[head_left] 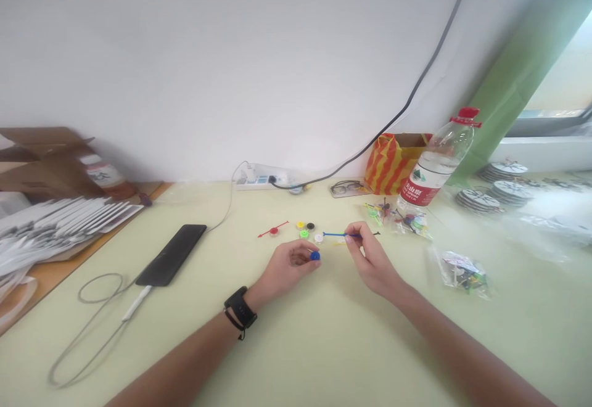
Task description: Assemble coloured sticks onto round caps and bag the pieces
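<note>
Between thumb and fingers, my left hand (287, 265) pinches a small round blue plastic piece (315, 256). My right hand (367, 251) grips a thin blue plastic arrow (333, 234), whose free end points left toward the blue piece; the two are apart. Just beyond my hands lie small round pieces: yellow (300, 226), black (310, 227), green (304, 234) and white (319, 238). Farther left, a red arrow (281, 227) rests with a red round piece (274, 232). Other thin arrows, yellow (340, 243) and a dark one, lie partly hidden by my right hand.
Bagged colourful parts (464, 271) lie to the right, near a large water bottle (432, 169) and a striped bag (391, 163). A black phone (172, 254) with a cable lies left. Stacked discs (478, 200) stand far right. A power strip (259, 177) sits by the wall.
</note>
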The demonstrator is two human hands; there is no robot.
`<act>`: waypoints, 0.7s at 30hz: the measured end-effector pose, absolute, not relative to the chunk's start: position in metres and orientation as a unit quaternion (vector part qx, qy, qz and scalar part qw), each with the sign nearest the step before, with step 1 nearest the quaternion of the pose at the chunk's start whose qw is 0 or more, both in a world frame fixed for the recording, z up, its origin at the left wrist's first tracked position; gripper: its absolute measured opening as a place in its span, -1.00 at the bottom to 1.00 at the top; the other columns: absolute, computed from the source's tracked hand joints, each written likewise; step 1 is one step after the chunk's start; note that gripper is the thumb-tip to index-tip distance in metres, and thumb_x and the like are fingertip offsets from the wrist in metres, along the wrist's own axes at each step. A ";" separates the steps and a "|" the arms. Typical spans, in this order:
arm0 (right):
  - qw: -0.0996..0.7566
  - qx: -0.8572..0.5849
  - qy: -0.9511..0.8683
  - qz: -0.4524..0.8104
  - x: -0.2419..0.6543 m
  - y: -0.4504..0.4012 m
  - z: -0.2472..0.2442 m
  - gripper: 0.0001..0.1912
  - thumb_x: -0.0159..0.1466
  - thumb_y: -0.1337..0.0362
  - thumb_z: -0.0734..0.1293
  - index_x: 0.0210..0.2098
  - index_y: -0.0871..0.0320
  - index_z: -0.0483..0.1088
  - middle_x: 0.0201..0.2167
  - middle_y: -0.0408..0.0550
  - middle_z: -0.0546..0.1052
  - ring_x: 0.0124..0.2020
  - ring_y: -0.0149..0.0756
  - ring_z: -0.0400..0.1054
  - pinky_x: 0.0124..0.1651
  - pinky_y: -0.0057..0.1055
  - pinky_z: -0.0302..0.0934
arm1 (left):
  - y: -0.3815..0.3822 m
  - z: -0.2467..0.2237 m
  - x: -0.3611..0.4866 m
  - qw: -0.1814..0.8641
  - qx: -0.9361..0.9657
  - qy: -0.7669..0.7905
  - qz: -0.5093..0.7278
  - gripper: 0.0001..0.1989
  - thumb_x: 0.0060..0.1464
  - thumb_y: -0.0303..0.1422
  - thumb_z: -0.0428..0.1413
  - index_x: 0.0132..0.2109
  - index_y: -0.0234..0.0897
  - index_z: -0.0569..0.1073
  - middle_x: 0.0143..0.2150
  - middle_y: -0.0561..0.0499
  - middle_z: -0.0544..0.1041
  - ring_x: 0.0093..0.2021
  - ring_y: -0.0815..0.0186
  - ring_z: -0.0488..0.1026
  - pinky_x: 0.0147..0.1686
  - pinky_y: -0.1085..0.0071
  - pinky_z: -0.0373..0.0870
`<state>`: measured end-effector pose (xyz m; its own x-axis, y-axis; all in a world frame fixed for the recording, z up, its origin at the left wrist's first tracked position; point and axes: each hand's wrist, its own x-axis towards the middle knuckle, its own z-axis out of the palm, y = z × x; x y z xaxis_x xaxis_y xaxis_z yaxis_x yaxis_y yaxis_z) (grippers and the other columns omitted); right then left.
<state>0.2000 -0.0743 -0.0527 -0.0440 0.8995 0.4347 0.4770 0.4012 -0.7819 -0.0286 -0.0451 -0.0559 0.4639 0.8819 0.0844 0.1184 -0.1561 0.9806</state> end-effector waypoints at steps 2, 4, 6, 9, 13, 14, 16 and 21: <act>0.483 -0.495 -0.679 0.247 0.198 -0.076 -0.051 -0.81 0.48 0.11 0.14 -0.08 0.07 0.26 -0.25 -0.02 0.43 -0.22 -0.18 0.35 -0.14 -0.25 0.30 | -0.044 -0.058 -0.028 0.543 0.655 0.374 0.369 -0.73 0.03 -0.25 0.37 -0.14 -0.27 0.60 -0.22 -0.11 0.64 -0.24 0.23 0.58 -0.15 0.31 0.52; 0.482 -0.483 -0.678 0.272 0.197 -0.077 -0.049 -0.79 0.47 0.09 0.16 -0.10 0.07 0.29 -0.25 -0.03 0.45 -0.22 -0.19 0.36 -0.15 -0.28 0.30 | -0.043 -0.059 -0.028 0.551 0.649 0.372 0.371 -0.71 0.01 -0.26 0.38 -0.14 -0.28 0.60 -0.20 -0.12 0.64 -0.22 0.22 0.59 -0.13 0.30 0.54; 0.467 -0.468 -0.690 0.294 0.196 -0.077 -0.048 -0.77 0.47 0.09 0.17 -0.15 0.08 0.35 -0.28 -0.04 0.47 -0.25 -0.21 0.37 -0.17 -0.29 0.30 | -0.044 -0.057 -0.029 0.557 0.647 0.367 0.369 -0.68 -0.01 -0.26 0.40 -0.11 -0.27 0.60 -0.16 -0.14 0.64 -0.20 0.21 0.60 -0.09 0.27 0.55; 0.437 -0.441 -0.712 0.329 0.193 -0.079 -0.048 -0.75 0.47 0.12 0.17 -0.13 0.07 0.43 -0.19 -0.02 0.54 -0.19 -0.21 0.41 -0.11 -0.29 0.32 | -0.047 -0.051 -0.028 0.565 0.651 0.355 0.362 -0.61 -0.03 -0.27 0.41 -0.04 -0.26 0.60 -0.08 -0.16 0.64 -0.16 0.16 0.60 -0.04 0.20 0.55; 0.414 -0.411 -0.719 0.377 0.186 -0.083 -0.052 -0.75 0.47 0.18 0.17 0.04 0.03 0.40 -0.04 -0.01 0.55 -0.06 -0.20 0.45 -0.03 -0.28 0.35 | -0.050 -0.046 -0.028 0.566 0.664 0.330 0.361 -0.65 0.03 -0.25 0.38 -0.03 -0.25 0.61 -0.05 -0.17 0.64 -0.07 0.09 0.59 0.02 0.15 0.52; 0.412 -0.410 -0.721 0.377 0.185 -0.083 -0.054 -0.75 0.47 0.18 0.17 0.03 0.03 0.40 -0.06 -0.02 0.55 -0.07 -0.20 0.46 -0.04 -0.29 0.36 | -0.050 -0.046 -0.027 0.566 0.665 0.326 0.361 -0.67 0.05 -0.25 0.37 -0.04 -0.25 0.62 -0.05 -0.17 0.64 -0.06 0.08 0.59 0.03 0.15 0.52; 0.412 -0.414 -0.724 0.368 0.182 -0.084 -0.056 -0.77 0.46 0.19 0.18 0.01 0.03 0.41 -0.10 -0.02 0.56 -0.10 -0.19 0.46 -0.07 -0.29 0.37 | -0.050 -0.047 -0.027 0.568 0.666 0.321 0.362 -0.70 0.10 -0.24 0.34 -0.05 -0.24 0.62 -0.07 -0.16 0.65 -0.06 0.08 0.59 0.03 0.15 0.52; 0.423 -0.431 -0.723 0.337 0.182 -0.083 -0.057 -0.79 0.46 0.20 0.20 -0.02 0.03 0.42 -0.12 -0.02 0.56 -0.13 -0.19 0.46 -0.06 -0.27 0.36 | -0.049 -0.051 -0.026 0.560 0.664 0.324 0.375 -0.74 0.08 -0.25 0.35 -0.10 -0.25 0.63 -0.09 -0.15 0.66 -0.08 0.09 0.60 0.00 0.18 0.53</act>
